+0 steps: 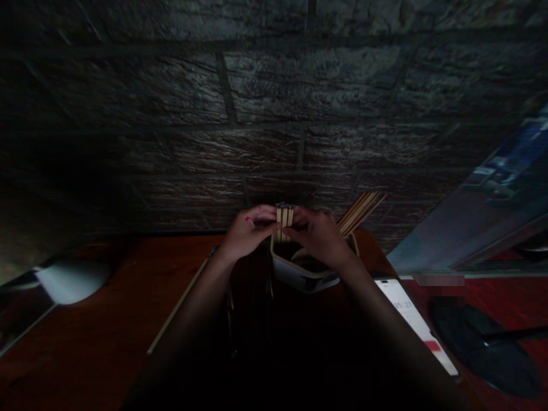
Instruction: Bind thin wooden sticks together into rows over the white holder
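Observation:
Both hands meet around a small upright bundle of pale wooden chopsticks [285,217] over the near-left rim of a light-coloured container [295,274]. My left hand [252,228] grips the bundle from the left, thumb pressed to its front. From the right, my right hand [314,231] closes on it with its thumb low on the sticks. Their lower ends drop into the dark inside of the container. More long thin sticks [362,212] lean out of its far right corner. A single pale stick [177,314] lies on the table left of my forearm.
A brown wooden table [115,297] stands against a dark stone-block wall [265,91]. On the right lies a lit phone [413,322] showing a timer. A white object [75,279] is at the left, and a black round base [483,345] rests on the red floor.

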`<state>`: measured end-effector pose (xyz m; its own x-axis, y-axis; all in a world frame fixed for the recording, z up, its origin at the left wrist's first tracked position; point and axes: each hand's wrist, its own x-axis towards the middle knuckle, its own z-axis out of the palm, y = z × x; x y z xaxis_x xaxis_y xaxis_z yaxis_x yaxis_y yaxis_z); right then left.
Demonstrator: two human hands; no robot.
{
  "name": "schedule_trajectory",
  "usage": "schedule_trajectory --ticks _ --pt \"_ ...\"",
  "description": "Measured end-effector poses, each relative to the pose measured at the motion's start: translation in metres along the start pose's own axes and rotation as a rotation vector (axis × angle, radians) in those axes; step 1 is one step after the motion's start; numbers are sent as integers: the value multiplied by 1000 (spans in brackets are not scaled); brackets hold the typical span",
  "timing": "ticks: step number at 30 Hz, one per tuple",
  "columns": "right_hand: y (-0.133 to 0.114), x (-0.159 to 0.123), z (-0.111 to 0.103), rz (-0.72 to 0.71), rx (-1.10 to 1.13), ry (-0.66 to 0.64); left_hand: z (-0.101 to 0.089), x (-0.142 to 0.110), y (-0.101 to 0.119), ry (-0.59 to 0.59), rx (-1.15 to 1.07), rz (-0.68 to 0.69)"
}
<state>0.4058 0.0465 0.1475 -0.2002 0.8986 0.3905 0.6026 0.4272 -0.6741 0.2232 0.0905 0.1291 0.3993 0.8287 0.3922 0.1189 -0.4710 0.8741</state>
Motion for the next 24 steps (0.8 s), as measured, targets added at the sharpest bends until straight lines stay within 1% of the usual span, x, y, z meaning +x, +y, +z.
schedule_trajectory --ticks 8,15,24 --pt "1 -1 -6 -6 32 8 1 -1 0 21 14 -19" --pt "0 -1 -8 -22 36 6 0 -1 3 -6 -6 5" --pt "5 -1 -7 -56 68 28 0 -1 4 29 -14 -25"
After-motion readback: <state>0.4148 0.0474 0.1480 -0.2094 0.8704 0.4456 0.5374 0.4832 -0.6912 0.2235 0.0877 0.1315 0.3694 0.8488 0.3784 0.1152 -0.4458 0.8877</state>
